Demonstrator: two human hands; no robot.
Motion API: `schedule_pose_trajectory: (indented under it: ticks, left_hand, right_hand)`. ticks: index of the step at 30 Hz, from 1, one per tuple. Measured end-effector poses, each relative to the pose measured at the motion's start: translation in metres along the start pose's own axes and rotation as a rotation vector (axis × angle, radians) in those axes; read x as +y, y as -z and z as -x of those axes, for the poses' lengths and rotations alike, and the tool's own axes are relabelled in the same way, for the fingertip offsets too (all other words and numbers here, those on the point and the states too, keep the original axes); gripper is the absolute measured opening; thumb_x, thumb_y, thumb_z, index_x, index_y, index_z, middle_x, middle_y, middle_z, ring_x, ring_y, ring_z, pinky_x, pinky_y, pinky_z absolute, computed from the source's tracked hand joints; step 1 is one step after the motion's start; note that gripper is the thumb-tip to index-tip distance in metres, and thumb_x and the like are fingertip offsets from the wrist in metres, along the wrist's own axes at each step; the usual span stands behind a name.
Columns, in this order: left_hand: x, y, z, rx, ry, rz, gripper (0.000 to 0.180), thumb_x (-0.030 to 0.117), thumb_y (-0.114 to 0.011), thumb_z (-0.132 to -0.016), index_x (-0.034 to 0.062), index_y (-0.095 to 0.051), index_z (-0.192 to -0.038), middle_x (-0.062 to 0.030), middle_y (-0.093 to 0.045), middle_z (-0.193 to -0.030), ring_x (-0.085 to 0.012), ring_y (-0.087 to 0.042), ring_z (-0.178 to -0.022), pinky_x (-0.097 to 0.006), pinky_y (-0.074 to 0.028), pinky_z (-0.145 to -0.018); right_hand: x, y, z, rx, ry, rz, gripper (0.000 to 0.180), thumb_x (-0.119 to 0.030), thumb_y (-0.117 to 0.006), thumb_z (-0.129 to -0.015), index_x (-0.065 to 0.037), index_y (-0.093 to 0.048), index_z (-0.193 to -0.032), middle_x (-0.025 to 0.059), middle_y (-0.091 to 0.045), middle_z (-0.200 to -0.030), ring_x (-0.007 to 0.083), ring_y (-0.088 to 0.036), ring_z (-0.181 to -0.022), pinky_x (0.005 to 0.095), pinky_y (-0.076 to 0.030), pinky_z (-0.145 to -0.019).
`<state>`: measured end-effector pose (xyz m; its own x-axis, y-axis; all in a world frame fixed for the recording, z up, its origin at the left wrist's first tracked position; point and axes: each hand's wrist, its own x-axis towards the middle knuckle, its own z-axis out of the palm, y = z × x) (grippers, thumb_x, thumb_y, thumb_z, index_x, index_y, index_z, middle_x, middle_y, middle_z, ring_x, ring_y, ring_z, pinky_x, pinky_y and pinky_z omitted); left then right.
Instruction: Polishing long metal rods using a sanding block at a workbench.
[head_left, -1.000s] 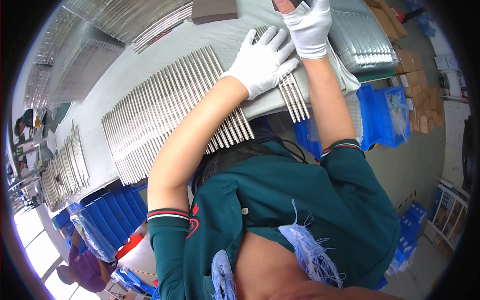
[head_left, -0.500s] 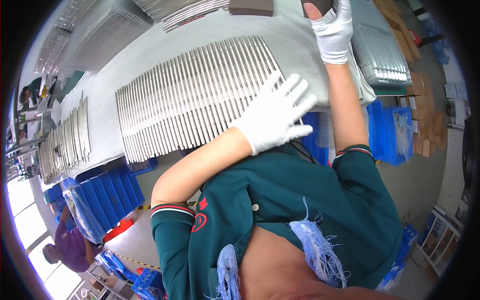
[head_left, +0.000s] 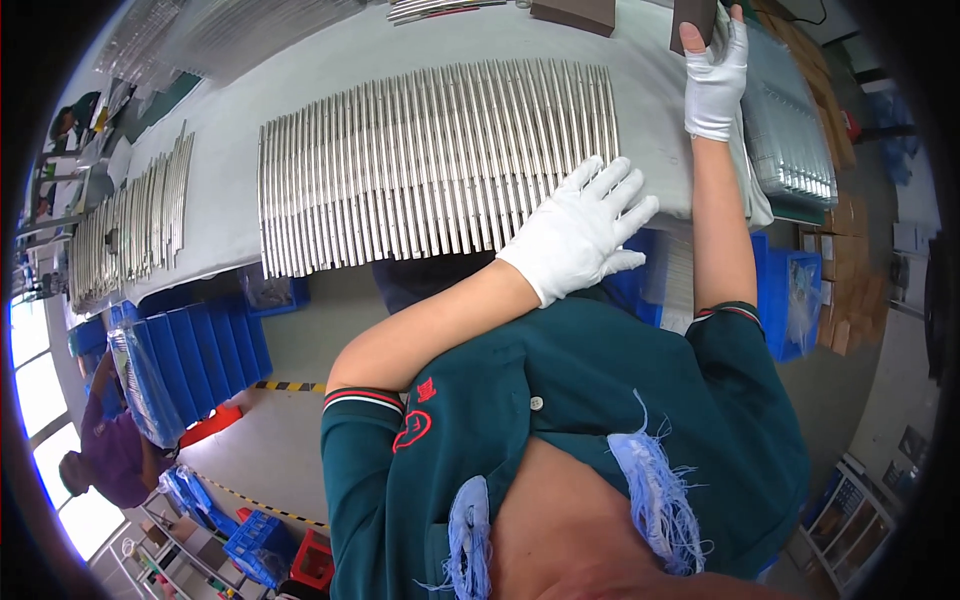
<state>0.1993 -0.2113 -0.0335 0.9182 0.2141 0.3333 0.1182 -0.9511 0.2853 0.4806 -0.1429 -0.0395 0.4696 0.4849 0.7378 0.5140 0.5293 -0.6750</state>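
Many slim silver metal rods (head_left: 430,165) lie side by side in a wide row on the pale-covered table. My left hand (head_left: 580,230), in a white glove, rests with fingers spread at the near right end of that row; nothing shows in its grasp. Farther off to the right, my right hand (head_left: 716,85) wears a white glove with bare thumb and fingertip showing. It grips a dark brown block (head_left: 692,18), partly cut off by the picture's upper edge. Another brown block (head_left: 575,14) lies on the table at the far side.
Beside my right arm are stacked clear plastic trays (head_left: 790,130). A second group of rods (head_left: 135,225) lies at the table's left end. Blue bins (head_left: 200,355) stand below the near edge, cardboard boxes (head_left: 845,270) at right. A person in purple (head_left: 112,455) is at far left.
The view has shifted, so the rods appear straighter and my hands farther right. My left hand remains spread by the rods' right end; my right hand still holds the brown block.
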Motion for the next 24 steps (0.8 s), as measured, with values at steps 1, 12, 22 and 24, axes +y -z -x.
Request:
schedule_pose_trajectory:
  ticks: [1, 12, 22, 24]
  left_hand:
    - [-0.002, 0.004, 0.004, -0.016, -0.003, 0.019, 0.065, 0.050, -0.061, -0.095, 0.0059, -0.055, -0.142, -0.0191, -0.053, -0.145, -0.0380, -0.044, -0.141, -0.050, -0.032, -0.119]
    - [-0.022, 0.015, 0.027, -0.011, 0.058, 0.009, 0.074, 0.054, -0.065, -0.090, 0.0068, -0.052, -0.145, -0.0194, -0.050, -0.149, -0.0388, -0.043, -0.141, -0.050, -0.033, -0.118]
    - [-0.002, -0.010, -0.008, 0.018, -0.085, -0.006, 0.070, 0.053, -0.060, -0.094, 0.0004, -0.055, -0.140, -0.0204, -0.052, -0.143, -0.0392, -0.042, -0.142, -0.048, -0.032, -0.120]
    - [-0.004, -0.013, -0.009, 0.022, -0.071, -0.007, 0.070, 0.053, -0.060, -0.094, -0.0006, -0.055, -0.139, -0.0204, -0.052, -0.144, -0.0390, -0.043, -0.141, -0.047, -0.032, -0.120]
  right_hand:
    - [0.004, 0.002, -0.001, -0.007, -0.005, -0.007, 0.087, -0.029, -0.077, -0.094, 0.007, -0.028, -0.157, 0.0185, -0.049, -0.150, 0.0278, -0.049, -0.137, 0.0371, -0.036, -0.117]
    - [0.009, 0.007, 0.002, 0.024, -0.021, 0.101, 0.088, -0.024, -0.081, -0.092, 0.009, -0.029, -0.156, 0.0129, -0.061, -0.139, 0.0195, -0.058, -0.126, 0.0314, -0.039, -0.114]
    - [0.005, 0.006, 0.003, 0.027, -0.028, 0.130, 0.085, -0.021, -0.081, -0.092, 0.008, -0.032, -0.155, 0.0139, -0.059, -0.141, 0.0205, -0.056, -0.128, 0.0319, -0.038, -0.115]
    - [0.004, 0.007, 0.003, 0.028, -0.035, 0.112, 0.085, -0.020, -0.081, -0.092, 0.008, -0.031, -0.155, 0.0141, -0.058, -0.142, 0.0207, -0.056, -0.129, 0.0322, -0.038, -0.115]
